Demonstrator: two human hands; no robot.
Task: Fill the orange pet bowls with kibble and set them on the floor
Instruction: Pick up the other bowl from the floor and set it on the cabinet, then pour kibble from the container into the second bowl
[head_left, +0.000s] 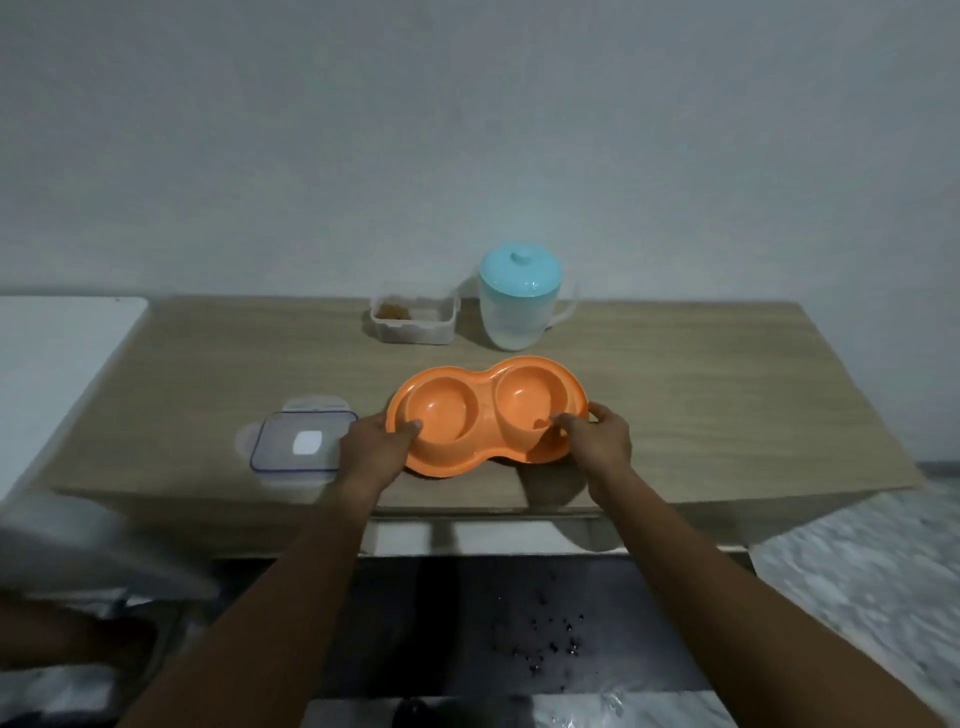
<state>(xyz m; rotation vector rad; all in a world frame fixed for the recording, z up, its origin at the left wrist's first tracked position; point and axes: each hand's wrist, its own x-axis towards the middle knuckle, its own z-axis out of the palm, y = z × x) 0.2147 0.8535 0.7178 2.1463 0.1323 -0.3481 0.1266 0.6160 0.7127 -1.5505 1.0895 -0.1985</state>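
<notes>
On the bench (675, 395), near its front edge, sits the orange bowls (488, 413) unit, both wells empty. Behind the bowls stands a jug (517, 304) with a teal lid, and just left of it a tub (413, 319) holding kibble. Left of the bowls lies a clear lid (301, 441). Left hand (371, 441) and right hand (592, 436) each close their grip on the bowls' near rim.

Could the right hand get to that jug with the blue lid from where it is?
Probably yes: the jug stands unobstructed on the table behind the orange bowls, but the right hand grips their rim and must let go.
</notes>
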